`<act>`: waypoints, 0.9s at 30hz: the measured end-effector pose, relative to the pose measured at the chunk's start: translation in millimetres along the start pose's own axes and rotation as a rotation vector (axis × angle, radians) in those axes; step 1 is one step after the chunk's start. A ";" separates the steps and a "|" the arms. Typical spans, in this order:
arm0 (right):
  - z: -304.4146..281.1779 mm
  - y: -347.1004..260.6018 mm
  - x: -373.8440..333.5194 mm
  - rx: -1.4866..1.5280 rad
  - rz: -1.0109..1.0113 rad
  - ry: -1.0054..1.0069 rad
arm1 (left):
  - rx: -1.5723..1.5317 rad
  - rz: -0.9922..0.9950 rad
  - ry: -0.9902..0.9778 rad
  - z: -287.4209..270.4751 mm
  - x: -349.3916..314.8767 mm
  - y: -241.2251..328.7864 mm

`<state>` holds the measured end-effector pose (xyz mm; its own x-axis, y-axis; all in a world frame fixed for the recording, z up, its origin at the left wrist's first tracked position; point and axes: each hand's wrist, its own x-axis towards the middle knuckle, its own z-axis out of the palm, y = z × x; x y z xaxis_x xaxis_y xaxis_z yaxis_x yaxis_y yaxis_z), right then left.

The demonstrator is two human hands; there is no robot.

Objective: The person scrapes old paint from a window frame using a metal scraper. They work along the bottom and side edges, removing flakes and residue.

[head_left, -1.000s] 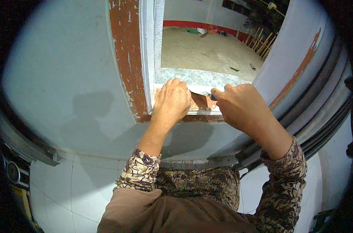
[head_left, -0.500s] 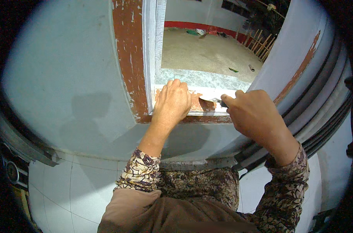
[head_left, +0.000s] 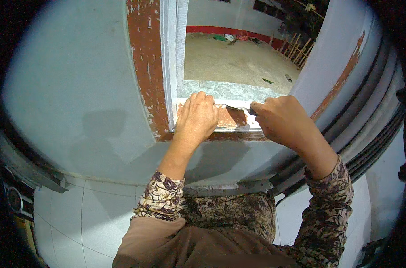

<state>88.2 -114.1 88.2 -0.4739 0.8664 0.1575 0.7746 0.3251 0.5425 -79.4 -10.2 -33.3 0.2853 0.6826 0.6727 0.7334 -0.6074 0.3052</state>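
Observation:
A putty knife (head_left: 237, 107) with a metal blade and dark handle is in my right hand (head_left: 281, 118), its fingers closed round the handle. The blade points left, just over the window sill (head_left: 232, 117), and casts a dark shadow on it. White paint there is partly gone and reddish brown shows through. My left hand (head_left: 197, 115) lies on the sill to the left of the blade, fingers together and bent down at its far side; the fingertips are hidden.
The window frame's left upright (head_left: 147, 62) has flaking brown paint. A bundle of thick pipes or hoses (head_left: 368, 120) curves along the right. Outside lie a tiled ledge (head_left: 238, 90) and pale ground (head_left: 238, 60). White floor tiles (head_left: 95, 210) spread below the wall.
My right hand has shifted slightly up and left with the putty knife, and the blade now lies flatter. The left hand stays on the sill.

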 end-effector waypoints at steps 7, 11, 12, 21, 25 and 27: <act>-5.5 1.8 -31.2 0.031 0.001 0.044 | 0.028 0.004 -0.008 -1.3 -1.2 1.5; -10.5 0.6 -35.1 0.004 0.027 -0.040 | -0.015 0.005 0.010 -1.1 -1.0 2.8; -12.2 -0.7 -35.7 -0.003 0.028 -0.049 | -0.019 0.014 0.022 -1.2 -0.9 2.8; -15.9 2.8 -38.7 -0.018 0.064 -0.083 | 0.004 0.015 0.023 0.4 -0.5 1.8; -20.5 1.6 -44.3 -0.032 0.105 -0.210 | -0.007 0.011 0.025 0.9 -0.6 1.6; -17.7 3.2 -42.8 -0.015 0.081 -0.108 | -0.010 0.002 0.028 1.1 -0.4 1.1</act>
<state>103.5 -156.9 97.7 -0.3612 0.9258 0.1117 0.8020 0.2473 0.5437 -78.1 -10.8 -34.0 0.2698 0.6696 0.6920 0.7264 -0.6133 0.3103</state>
